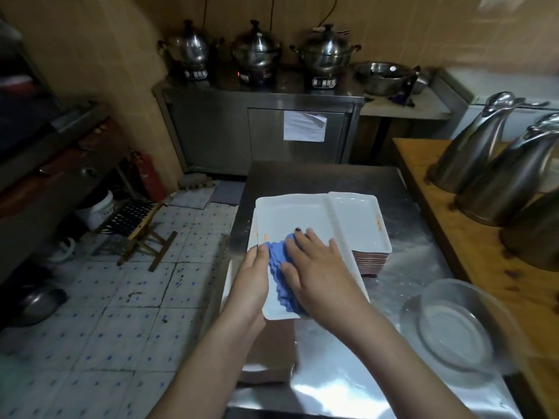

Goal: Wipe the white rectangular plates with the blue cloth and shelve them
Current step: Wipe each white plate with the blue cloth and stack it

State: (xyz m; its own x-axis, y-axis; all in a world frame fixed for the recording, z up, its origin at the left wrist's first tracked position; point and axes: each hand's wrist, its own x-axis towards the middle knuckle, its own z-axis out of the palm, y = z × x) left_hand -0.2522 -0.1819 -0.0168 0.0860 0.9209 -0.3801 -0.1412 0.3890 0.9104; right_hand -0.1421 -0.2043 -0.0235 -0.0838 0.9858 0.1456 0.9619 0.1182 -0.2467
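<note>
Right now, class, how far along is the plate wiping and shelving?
Done: nothing visibly shelved. In hand: the left hand holds a white plate while the right hand presses the blue cloth on it. Left: the plate stack on the steel table, then shelving.

View: one wide-angle camera worn on the person's head.
Facing: forward and down, along the steel bench [332, 179] toward the steel cabinet [211, 137] at the back wall.
Nearness: close over the left hand [252, 276] and right hand [320, 267]; both forearms enter from the bottom edge.
Centre: the white plate [290, 213].
Sides: tiled floor [121, 297] on the left, wooden bench [465, 261] on the right.
</note>
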